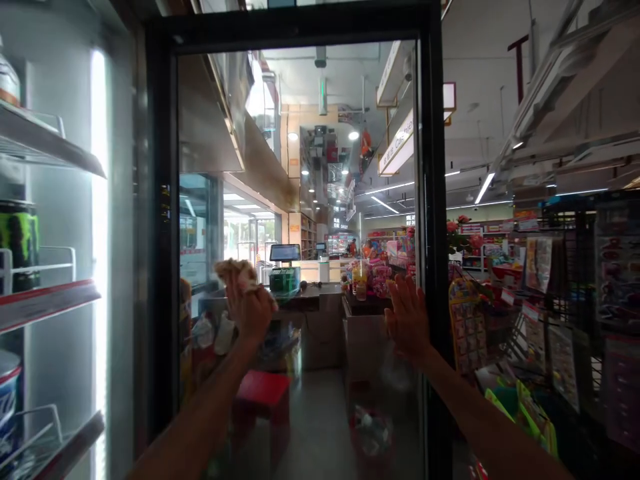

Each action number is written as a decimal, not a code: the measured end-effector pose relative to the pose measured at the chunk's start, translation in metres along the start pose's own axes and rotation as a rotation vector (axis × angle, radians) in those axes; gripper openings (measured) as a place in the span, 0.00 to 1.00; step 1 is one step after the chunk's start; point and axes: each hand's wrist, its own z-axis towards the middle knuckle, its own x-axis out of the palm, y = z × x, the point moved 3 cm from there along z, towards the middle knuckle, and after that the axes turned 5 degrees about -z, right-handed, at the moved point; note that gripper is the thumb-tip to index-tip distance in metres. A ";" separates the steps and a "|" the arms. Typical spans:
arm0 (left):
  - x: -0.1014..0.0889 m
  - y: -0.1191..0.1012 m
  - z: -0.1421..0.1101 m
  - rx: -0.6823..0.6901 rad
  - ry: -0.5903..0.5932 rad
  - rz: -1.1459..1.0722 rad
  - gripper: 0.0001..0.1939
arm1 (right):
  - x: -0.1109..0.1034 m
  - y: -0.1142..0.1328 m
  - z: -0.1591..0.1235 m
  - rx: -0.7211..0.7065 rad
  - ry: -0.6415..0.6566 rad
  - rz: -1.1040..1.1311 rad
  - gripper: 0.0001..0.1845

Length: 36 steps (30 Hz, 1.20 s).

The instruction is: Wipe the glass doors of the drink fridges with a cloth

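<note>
A glass door in a black frame stands open in front of me. My left hand presses a crumpled, light patterned cloth against the pane, left of its middle. Near the pane's right side, my right hand lies flat on the glass with its fingers stretched out and nothing in it. Through the door a counter and a shop floor show.
On the left are lit cooler shelves with a black and green can. Behind the glass stand a red stool and a checkout screen. Racks of hanging packets line the right side.
</note>
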 end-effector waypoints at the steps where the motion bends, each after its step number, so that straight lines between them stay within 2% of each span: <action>1: 0.010 -0.021 0.003 0.096 0.016 0.005 0.26 | 0.000 0.000 0.000 0.001 0.001 0.002 0.36; 3: 0.032 -0.068 0.002 0.362 0.070 0.018 0.26 | 0.001 0.000 0.000 0.007 0.002 0.004 0.36; 6: 0.063 -0.135 -0.014 0.803 0.191 0.022 0.25 | 0.001 0.000 0.000 0.006 -0.001 0.013 0.36; 8: 0.077 -0.165 -0.019 1.000 0.266 0.027 0.25 | 0.002 -0.001 -0.001 0.002 -0.007 0.020 0.37; 10: 0.083 -0.179 -0.008 1.084 0.305 0.042 0.24 | 0.003 -0.002 -0.002 0.000 0.000 0.020 0.37; 12: 0.077 -0.171 0.023 1.000 0.285 0.067 0.25 | 0.005 -0.004 -0.002 -0.001 0.010 0.013 0.36; 14: 0.062 -0.143 0.065 0.756 0.190 0.080 0.27 | 0.007 -0.004 -0.003 -0.007 0.017 0.008 0.36; 16: 0.045 -0.108 0.101 0.460 0.038 0.071 0.28 | 0.009 -0.003 -0.002 -0.008 0.013 0.003 0.36; 18: 0.035 -0.086 0.117 0.268 -0.089 0.054 0.28 | 0.009 -0.002 -0.001 -0.002 0.007 -0.001 0.35; 19: 0.036 -0.086 0.115 0.242 -0.116 0.050 0.27 | 0.009 -0.001 0.000 0.001 0.003 -0.003 0.36; 21: 0.049 -0.110 0.099 0.374 -0.060 0.040 0.26 | 0.009 0.000 0.000 0.009 -0.002 -0.007 0.36; 25: 0.098 -0.199 0.042 0.909 0.233 0.011 0.23 | 0.009 -0.001 0.000 0.006 0.004 -0.004 0.36; 27: 0.111 -0.222 0.032 1.042 0.308 0.011 0.22 | 0.010 -0.002 -0.001 -0.001 0.006 0.006 0.36; 28: 0.112 -0.222 0.036 1.051 0.315 0.017 0.23 | 0.011 -0.003 -0.001 -0.004 0.005 0.012 0.36; 30: 0.102 -0.200 0.062 0.937 0.259 0.034 0.25 | 0.012 -0.004 -0.002 -0.001 0.004 0.022 0.36; 33: 0.067 -0.134 0.117 0.547 0.042 0.048 0.27 | 0.015 -0.004 -0.002 0.009 0.003 0.028 0.36; 35: 0.047 -0.100 0.134 0.383 -0.072 0.051 0.27 | 0.017 -0.003 -0.002 0.019 0.002 0.024 0.36; 36: 0.043 -0.093 0.133 0.352 -0.101 0.051 0.28 | 0.017 -0.003 -0.001 0.023 0.002 0.022 0.36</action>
